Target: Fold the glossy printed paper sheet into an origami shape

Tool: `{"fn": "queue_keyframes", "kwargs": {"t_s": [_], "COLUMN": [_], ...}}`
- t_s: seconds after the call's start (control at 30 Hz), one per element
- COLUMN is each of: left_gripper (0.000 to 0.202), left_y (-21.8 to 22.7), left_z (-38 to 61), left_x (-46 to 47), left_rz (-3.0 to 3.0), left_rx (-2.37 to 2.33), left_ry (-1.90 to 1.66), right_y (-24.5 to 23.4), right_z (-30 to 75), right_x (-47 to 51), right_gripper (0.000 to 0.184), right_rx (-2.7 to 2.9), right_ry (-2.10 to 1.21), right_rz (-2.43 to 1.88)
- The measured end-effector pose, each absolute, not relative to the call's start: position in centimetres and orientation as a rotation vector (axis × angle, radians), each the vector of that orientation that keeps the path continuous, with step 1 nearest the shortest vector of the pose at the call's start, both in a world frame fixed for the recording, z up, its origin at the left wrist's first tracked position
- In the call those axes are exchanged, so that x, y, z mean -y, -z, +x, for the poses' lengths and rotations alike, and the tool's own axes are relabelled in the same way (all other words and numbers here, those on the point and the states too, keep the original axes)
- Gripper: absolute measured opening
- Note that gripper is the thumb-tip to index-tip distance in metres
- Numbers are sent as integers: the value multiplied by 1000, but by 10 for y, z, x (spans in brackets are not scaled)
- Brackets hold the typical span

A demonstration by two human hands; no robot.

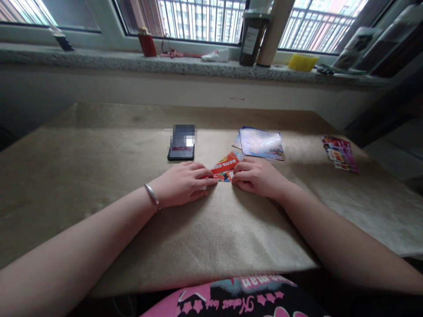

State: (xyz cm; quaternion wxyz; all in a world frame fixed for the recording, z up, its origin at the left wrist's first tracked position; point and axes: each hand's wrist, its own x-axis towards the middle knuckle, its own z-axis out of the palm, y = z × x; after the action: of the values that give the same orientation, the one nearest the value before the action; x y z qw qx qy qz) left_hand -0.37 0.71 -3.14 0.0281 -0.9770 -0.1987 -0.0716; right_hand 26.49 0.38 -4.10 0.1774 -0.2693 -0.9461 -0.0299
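Observation:
A red, brightly printed paper leaflet (pixel 227 165) with white lettering lies on the table between my two hands. My left hand (pixel 185 184), with a silver bangle on the wrist, holds its left end, fingers bent and close together. At the other end my right hand (pixel 259 177) has its fingers curled in and pressed on the paper. The leaflet looks folded or layered, with a multicoloured strip along its near edge. Both thumbs are mostly hidden, and the fingers cover the leaflet's ends.
Beyond my left hand lies a dark phone (pixel 181 143), partly blurred out. Glossy printed sheets (pixel 262 143) lie past my right hand, and colourful leaflets (pixel 339 153) farther right. The tan-covered table (pixel 211 233) stands below a stone windowsill (pixel 205 67) holding a dark jar (pixel 253 39) and yellow tape (pixel 303 62).

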Motion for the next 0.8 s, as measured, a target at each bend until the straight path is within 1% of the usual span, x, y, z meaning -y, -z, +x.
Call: {"fn": "queue_keyframes", "kwargs": {"t_s": [0.1,0.33,0.8], "left_gripper": [37,31,35], "left_y": [30,33,34], "left_z": [-6,-8,-8], "left_x": [-7,-11,-11], "left_rz": [-2987,-3015,-3075], "left_rx": [619,617,674], "left_ry": [207,306,339], "right_y": [46,51,41], "right_z": [265,257,266], "right_x": [-4,-9,-5], "right_gripper": [21,24,24], "right_rx": [2632,2624,2696], "right_ry": [85,168,101], "right_rz": [-762,-760,-865]}}
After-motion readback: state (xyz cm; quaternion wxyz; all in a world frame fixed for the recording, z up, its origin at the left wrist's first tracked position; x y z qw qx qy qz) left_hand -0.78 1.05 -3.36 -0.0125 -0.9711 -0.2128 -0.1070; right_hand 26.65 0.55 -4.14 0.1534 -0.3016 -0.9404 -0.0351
